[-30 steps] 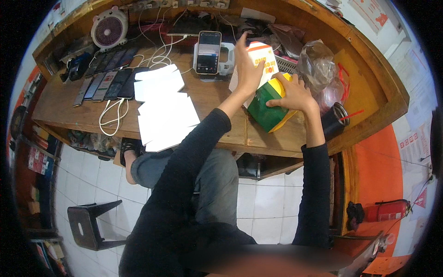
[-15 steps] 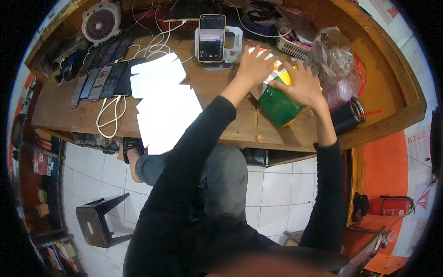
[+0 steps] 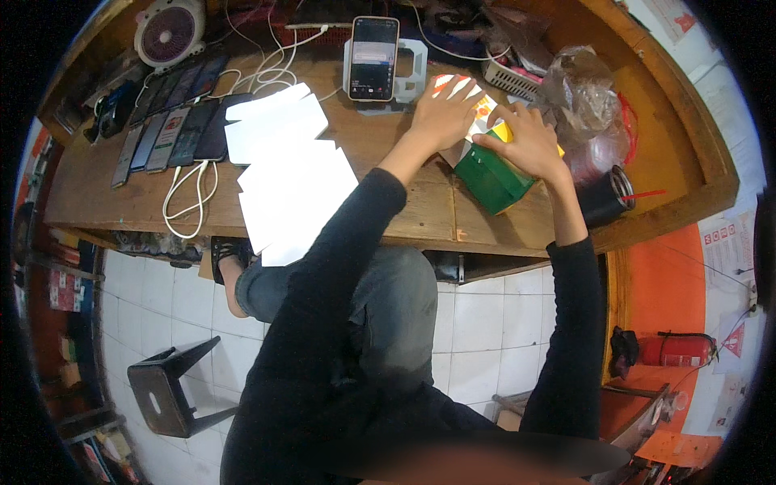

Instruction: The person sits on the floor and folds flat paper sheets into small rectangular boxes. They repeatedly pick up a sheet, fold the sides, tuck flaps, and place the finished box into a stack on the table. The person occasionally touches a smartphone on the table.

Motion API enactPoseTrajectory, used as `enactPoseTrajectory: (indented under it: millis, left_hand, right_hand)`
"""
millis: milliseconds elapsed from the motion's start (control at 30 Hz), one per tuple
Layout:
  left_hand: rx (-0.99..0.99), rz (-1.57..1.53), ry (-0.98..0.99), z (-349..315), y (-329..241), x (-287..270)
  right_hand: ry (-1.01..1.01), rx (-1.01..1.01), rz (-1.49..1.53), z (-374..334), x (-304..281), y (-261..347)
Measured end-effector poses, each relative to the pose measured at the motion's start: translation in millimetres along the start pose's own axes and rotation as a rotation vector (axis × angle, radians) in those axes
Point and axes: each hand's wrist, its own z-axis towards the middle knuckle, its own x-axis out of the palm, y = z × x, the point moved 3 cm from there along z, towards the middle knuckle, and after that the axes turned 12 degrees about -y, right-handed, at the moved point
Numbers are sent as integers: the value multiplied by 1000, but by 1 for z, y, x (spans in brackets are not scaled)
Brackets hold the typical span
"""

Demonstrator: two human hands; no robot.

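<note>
A green, yellow, white and orange cardboard carton (image 3: 491, 179) lies slantwise on the right part of the wooden table, its green end toward me. My left hand (image 3: 443, 117) rests over its far-left white and orange part, fingers spread and lying on it. My right hand (image 3: 527, 145) grips the carton's right side, its thumb across the top near the yellow and green part and its fingers over the far side. Parts of the carton are hidden under both hands. To the left of my left forearm lie white cut-out card sheets (image 3: 295, 190).
Beyond the carton, a phone (image 3: 374, 61) leans on a grey stand. Several phones (image 3: 166, 139) lie in a row at left with white cables (image 3: 190, 198), near a small fan (image 3: 170, 34). At right are a dark tumbler (image 3: 605, 200) with a red straw, plastic bags (image 3: 584, 97) and a white basket (image 3: 512, 82).
The carton has tilted slightly under my hands, so its green near end shows more and the yellow near edge is out of sight. Both hands stay on it, with small finger shifts.
</note>
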Motion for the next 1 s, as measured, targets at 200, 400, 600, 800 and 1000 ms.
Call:
enactPoseTrajectory:
  millis: [200, 400, 600, 800, 1000]
  left_hand:
    - [34, -272, -85, -52, 19, -107]
    - [-350, -556, 169, -130, 89, -191]
    - [-557, -657, 125, -171, 107, -212]
    - [-538, -681, 102, -175, 99, -207]
    - [-573, -717, 116, -176, 95, -198]
  right_hand:
    - [-69, -35, 400, 9, -32, -16]
    - [-353, 167, 356, -30, -62, -24]
    - [-563, 142, 411, -55, -63, -19]
    - [-618, 145, 358, -66, -72, -16]
    - [-557, 116, 315, -71, -71, -17]
